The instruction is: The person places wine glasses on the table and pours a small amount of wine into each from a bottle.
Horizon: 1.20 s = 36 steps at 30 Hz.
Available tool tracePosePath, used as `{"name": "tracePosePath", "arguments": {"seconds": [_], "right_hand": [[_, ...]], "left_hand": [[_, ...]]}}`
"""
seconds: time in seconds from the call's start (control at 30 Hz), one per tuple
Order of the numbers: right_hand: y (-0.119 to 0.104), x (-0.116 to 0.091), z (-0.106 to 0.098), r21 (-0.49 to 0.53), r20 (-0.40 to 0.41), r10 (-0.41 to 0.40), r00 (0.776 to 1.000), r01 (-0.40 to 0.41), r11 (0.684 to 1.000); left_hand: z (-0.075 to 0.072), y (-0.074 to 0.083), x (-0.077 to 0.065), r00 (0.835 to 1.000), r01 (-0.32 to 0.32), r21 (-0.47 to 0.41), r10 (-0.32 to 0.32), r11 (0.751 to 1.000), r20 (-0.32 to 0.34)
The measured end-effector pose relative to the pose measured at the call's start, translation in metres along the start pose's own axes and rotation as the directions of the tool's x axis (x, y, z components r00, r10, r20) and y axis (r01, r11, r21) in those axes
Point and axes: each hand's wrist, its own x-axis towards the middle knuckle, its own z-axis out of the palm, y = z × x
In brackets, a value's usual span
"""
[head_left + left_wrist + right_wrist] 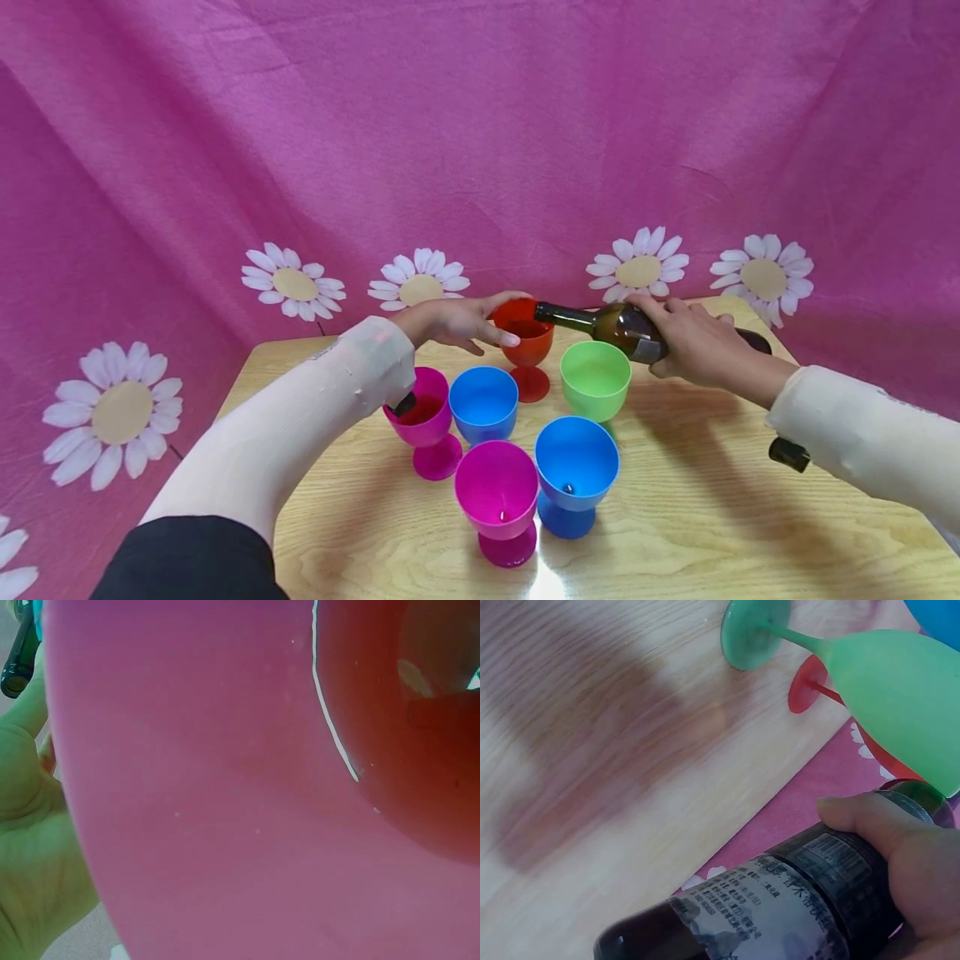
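My left hand holds the red goblet from its left side, thumb in front and a finger along the far rim. In my right hand I grip a dark wine bottle by its body. It lies almost level, its mouth at the red goblet's rim. The right wrist view shows its printed label and my thumb across the body. Below the bottle's shoulder stands a green goblet. A magenta goblet with dark red in it sits under my left wrist and fills most of the left wrist view.
Closer to me stand a blue goblet, a second blue goblet and another magenta goblet, set close together. All rest on a wooden table. Behind it hangs a pink cloth with white daisies.
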Motion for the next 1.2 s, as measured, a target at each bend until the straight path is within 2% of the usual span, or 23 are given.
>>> {"name": "tracePosePath", "arguments": {"seconds": [0.43,0.6,0.87,1.2], "right_hand": [[0.002,-0.001,0.007,0.171,-0.003,0.052,0.999,-0.051,0.984],[0.004,-0.004,0.010,0.229,-0.055,0.059,0.997,-0.045,0.972],[0.006,-0.010,0.014,0.303,-0.158,0.028,0.987,0.021,0.953],[0.004,-0.017,0.021,0.413,-0.234,0.080,0.969,0.025,0.910]], "left_hand": [[-0.001,0.001,-0.002,1.000,0.008,0.024,-0.008,1.000,-0.011],[-0.001,0.002,-0.003,1.000,0.005,0.049,-0.005,0.999,-0.010],[0.000,0.004,-0.003,1.000,0.006,0.072,-0.005,0.997,-0.013],[0.000,0.006,-0.003,1.000,0.009,0.076,-0.008,0.997,-0.019]]}}
